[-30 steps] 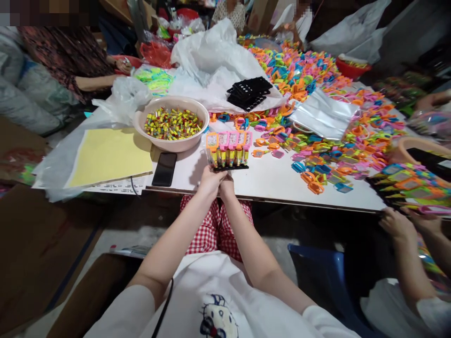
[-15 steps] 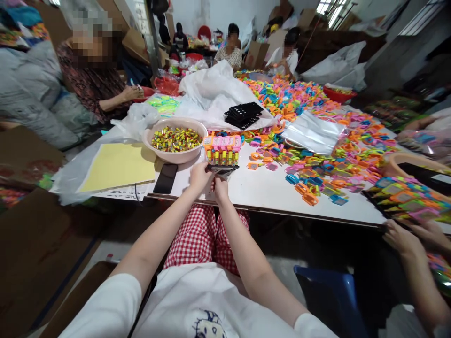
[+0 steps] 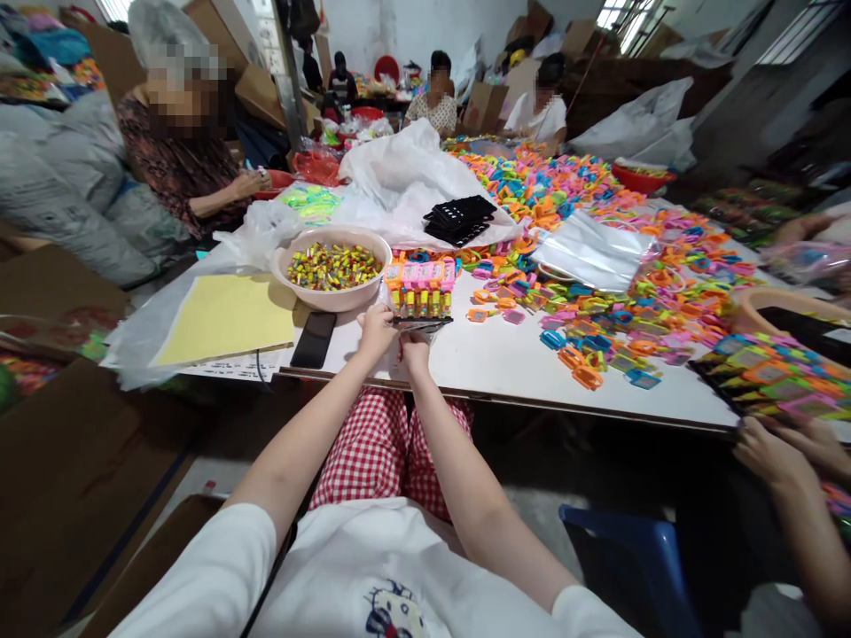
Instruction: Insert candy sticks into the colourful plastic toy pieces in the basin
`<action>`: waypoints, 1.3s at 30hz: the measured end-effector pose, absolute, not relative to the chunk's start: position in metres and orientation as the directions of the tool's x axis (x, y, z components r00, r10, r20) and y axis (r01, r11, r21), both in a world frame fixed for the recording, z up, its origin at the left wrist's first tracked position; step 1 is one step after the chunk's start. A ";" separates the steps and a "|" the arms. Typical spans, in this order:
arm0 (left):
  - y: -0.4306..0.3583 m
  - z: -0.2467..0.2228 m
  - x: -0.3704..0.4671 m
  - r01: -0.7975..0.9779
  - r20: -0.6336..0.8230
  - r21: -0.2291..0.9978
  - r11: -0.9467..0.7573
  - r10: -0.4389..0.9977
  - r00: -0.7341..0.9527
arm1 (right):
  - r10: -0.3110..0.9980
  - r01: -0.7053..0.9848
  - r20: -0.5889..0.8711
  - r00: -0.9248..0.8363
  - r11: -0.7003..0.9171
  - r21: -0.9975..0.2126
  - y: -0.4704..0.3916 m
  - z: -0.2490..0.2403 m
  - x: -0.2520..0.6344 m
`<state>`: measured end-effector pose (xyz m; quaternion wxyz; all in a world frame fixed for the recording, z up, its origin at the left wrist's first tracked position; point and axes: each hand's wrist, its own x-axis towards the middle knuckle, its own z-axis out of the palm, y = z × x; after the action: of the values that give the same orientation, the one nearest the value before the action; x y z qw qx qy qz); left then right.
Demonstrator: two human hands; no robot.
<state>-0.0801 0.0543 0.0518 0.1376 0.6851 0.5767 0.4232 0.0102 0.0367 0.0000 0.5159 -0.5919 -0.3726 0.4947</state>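
Note:
On the table edge before me lies a black card (image 3: 444,321) bearing a row of pink and orange toy watches (image 3: 425,272) and several small yellow-capped tubes (image 3: 417,303). My left hand (image 3: 377,330) is closed on the card's near left corner. Just right of it, my right hand (image 3: 416,353) is closed at the card's near edge, beside some shiny clear film (image 3: 425,328). Its fingertips are hidden, so what it pinches cannot be made out. Behind my left hand stands a pale basin (image 3: 332,299) of small yellow-and-red tubes (image 3: 332,266).
Left are a phone (image 3: 314,340) and yellow sheet (image 3: 230,319). Black cards (image 3: 458,219) lie on white plastic behind. Toy watches (image 3: 585,354) spread rightward under a silvery sheet (image 3: 595,252). A co-worker's hand (image 3: 771,452) holds a loaded card at right; another person (image 3: 179,168) sits left.
The card with its watches and tubes has tilted so that more of the tubes shows. My left hand has shifted slightly along its near left corner; my right hand stays low at the edge.

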 end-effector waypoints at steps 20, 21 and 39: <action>0.064 0.012 -0.073 0.610 0.595 0.607 -0.509 0.800 0.075 | 0.949 -0.091 -0.195 0.247 -0.178 -0.980 0.012 -0.006 0.005; 0.064 0.011 -0.073 0.599 0.606 0.603 -0.527 0.791 0.085 | 0.948 -0.099 -0.202 0.245 -0.183 -0.978 0.012 -0.005 0.005; 0.052 -0.021 -0.083 0.531 0.618 0.651 -0.542 0.785 0.044 | 0.919 -0.232 -0.282 0.276 -0.221 -0.947 -0.002 -0.008 0.009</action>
<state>-0.0827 0.0521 -0.0212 0.1234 0.7117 0.4622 0.5144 0.0093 -0.0019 -0.0078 0.5493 -0.5798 -0.2961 0.5238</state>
